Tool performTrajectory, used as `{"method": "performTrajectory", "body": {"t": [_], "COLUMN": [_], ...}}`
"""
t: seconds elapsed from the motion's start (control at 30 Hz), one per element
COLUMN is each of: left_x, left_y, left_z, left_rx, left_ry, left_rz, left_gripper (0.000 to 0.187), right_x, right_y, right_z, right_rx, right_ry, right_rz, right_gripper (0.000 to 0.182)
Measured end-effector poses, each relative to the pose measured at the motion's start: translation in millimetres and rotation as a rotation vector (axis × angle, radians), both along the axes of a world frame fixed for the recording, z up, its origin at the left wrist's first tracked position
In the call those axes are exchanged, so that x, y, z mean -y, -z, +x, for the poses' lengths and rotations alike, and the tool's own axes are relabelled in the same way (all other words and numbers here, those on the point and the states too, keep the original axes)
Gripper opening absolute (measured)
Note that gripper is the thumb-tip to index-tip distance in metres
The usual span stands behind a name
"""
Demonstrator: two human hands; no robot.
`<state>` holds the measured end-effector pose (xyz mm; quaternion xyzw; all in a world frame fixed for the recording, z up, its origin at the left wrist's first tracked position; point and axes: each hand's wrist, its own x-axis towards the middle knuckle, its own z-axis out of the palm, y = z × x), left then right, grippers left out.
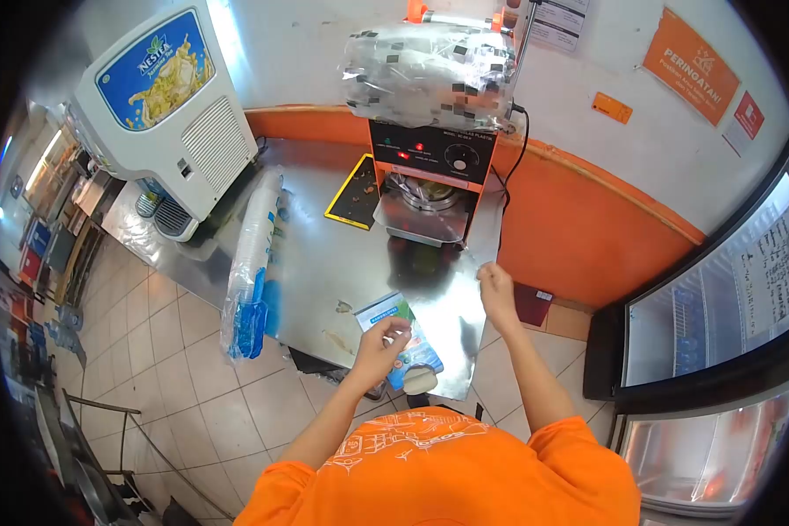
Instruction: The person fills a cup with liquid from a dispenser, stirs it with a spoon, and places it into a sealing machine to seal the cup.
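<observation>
My left hand [381, 349] is over a blue, white and green printed box [422, 352] on the metal table, its fingers curled together; whether anything is between them is hidden. The box has a pale oval patch at its near end. Above the table's right edge, my right hand [497, 291] is closed with the fingertips pressed together. What it pinches, if anything, is too small to make out. Beyond both hands stands an orange and black cup sealing machine [430, 167], its red lights lit and a roll of printed clear film [430, 74] on top.
A plastic-wrapped stack of clear cups [252, 254] lies along the left of the metal table [311, 272]. Behind it stands a white drink dispenser [171, 123]. A yellow-edged black tray [353, 195] sits beside the sealer. On the right is a glass-door fridge [719, 289].
</observation>
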<state>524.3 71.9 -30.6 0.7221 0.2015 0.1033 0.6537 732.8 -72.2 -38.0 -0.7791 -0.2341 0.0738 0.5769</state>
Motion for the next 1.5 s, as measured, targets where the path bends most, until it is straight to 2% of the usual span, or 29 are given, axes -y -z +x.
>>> {"method": "performTrajectory", "body": {"t": [0.03, 0.1, 0.2, 0.33, 0.4, 0.43, 0.53, 0.63, 0.67, 0.8, 0.9, 0.97, 1.0, 1.03, 1.13, 1.23, 1.3, 1.37, 1.43, 1.5], "left_x": [1.0, 0.3, -1.2, -11.8, -18.5, -20.5, -22.3, -13.9, -11.7, -7.1, -8.1, -11.8, -14.2, -15.4, -13.9, -13.1, -13.5, -14.2, -15.1, -15.8], "left_y": [-1.5, -4.5, -4.5, -14.0, -24.8, -30.3, -49.5, -63.6, -61.4, -52.8, -45.0, -40.7, -39.3, -37.7, -36.7, -40.4, -41.0, -40.0, -35.3, -36.5], "left_z": [0.0, 1.0, 1.1, 6.8, 17.2, 23.8, 44.4, 59.1, 62.4, 61.9, 55.6, 50.9, 48.4, 46.6, 40.5, 35.0, 32.1, 29.3, 27.3, 25.6], "left_rx": [-0.007, -0.009, 0.008, 0.086, 0.083, 0.082, 0.158, 0.176, 0.206, 0.222, 0.199, 0.185, 0.186, 0.183, 0.164, 0.133, 0.116, 0.110, 0.130, 0.153], "left_ry": [0.004, 0.010, -0.012, -0.061, -0.097, -0.092, -0.065, -0.030, -0.021, -0.002, -0.008, -0.062, -0.065, -0.077, -0.094, -0.087, -0.069, -0.063, -0.082, -0.094], "left_rz": [0.026, 0.058, 0.007, 0.231, 0.317, 0.318, 0.370, 0.365, 0.358, 0.337, 0.302, 0.263, 0.265, 0.253, 0.243, 0.262, 0.279, 0.279, 0.270, 0.267], "left_gripper": [0.026, 0.026, 0.025, 0.021, 0.020, 0.020, 0.020, 0.020, 0.020, 0.020, 0.019, 0.018, 0.018, 0.017, 0.017, 0.018, 0.019, 0.019, 0.019, 0.018], "right_x": [-1.8, 0.1, 18.7, 54.1, 65.9, 65.3, 51.5, 32.8, 28.5, 24.1, 22.0, 8.0, 7.5, 5.0, -3.9, -5.7, -8.7, -9.3, -8.1, -13.9], "right_y": [3.5, -18.2, -8.1, -8.2, -8.2, -3.7, 17.9, 9.6, 10.4, 5.4, -3.5, -7.6, -8.7, 5.3, 12.7, -6.9, -1.0, -0.6, -5.3, -8.1], "right_z": [-6.5, -18.1, -9.6, -17.8, -22.8, -21.0, -9.6, -8.2, -7.4, -13.4, -23.2, -38.0, -33.7, -24.5, -31.4, -29.5, -31.7, -31.5, -29.3, -34.8], "right_rx": [0.030, -0.027, -0.076, -0.016, -0.187, -0.188, 0.037, 0.053, -0.005, 0.028, -0.071, 0.000, -0.021, 0.083, -0.042, -0.041, -0.090, 0.070, 0.064, 0.053], "right_ry": [-0.109, -0.091, -0.058, -0.031, 0.071, 0.076, 0.136, 0.141, 0.140, 0.143, 0.141, 0.047, 0.141, 0.203, 0.070, 0.160, 0.113, 0.120, 0.166, 0.014], "right_rz": [-0.082, -0.026, 0.026, 0.046, 0.092, 0.094, 0.066, 0.061, 0.075, 0.052, 0.032, 0.017, 0.005, 0.074, 0.040, 0.053, 0.078, 0.073, 0.001, -0.062], "right_gripper": [0.021, 0.020, 0.019, 0.019, 0.019, 0.019, 0.020, 0.021, 0.022, 0.022, 0.021, 0.018, 0.018, 0.018, 0.020, 0.020, 0.020, 0.022, 0.019, 0.019]}}
